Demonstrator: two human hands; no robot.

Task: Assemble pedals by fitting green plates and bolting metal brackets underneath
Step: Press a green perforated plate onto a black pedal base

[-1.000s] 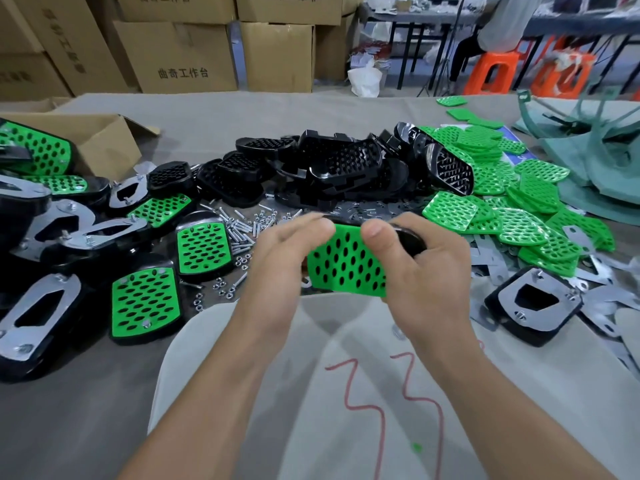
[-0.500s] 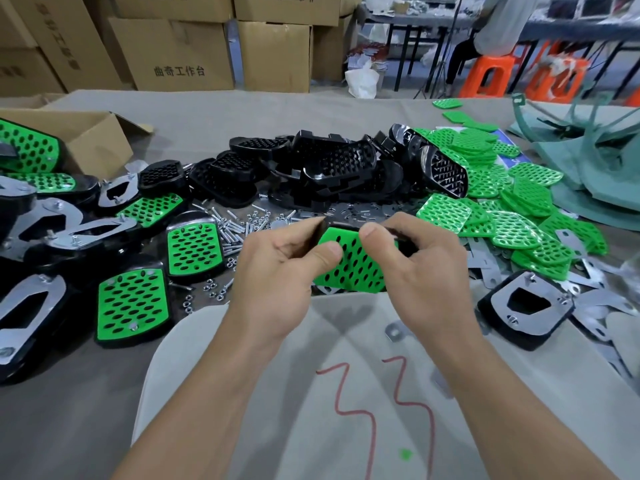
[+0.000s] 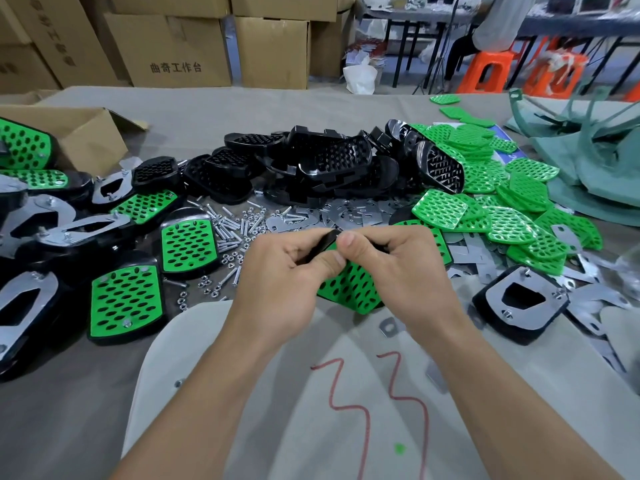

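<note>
Both hands hold one pedal (image 3: 349, 289) just above the table's near middle: a black body with a perforated green plate on its face, tilted toward me. My left hand (image 3: 277, 289) grips its left end, thumb on the green plate. My right hand (image 3: 401, 271) grips the right end, thumb pressing the top edge. Most of the black body is hidden behind my fingers. Loose green plates (image 3: 491, 202) pile at the right, and flat metal brackets (image 3: 346, 213) lie just beyond my hands.
Bare black pedal bodies (image 3: 311, 168) heap at the centre back. Bolts and nuts (image 3: 232, 230) are scattered left of my hands. Finished pedals (image 3: 124, 299) lie at the left, one bracket-up pedal (image 3: 519, 303) at the right. A cardboard box (image 3: 79, 133) stands back left.
My hands have drawn closer together on the pedal. Both thumbs now meet at its top edge, and the pedal has tipped so less of the green plate shows.
</note>
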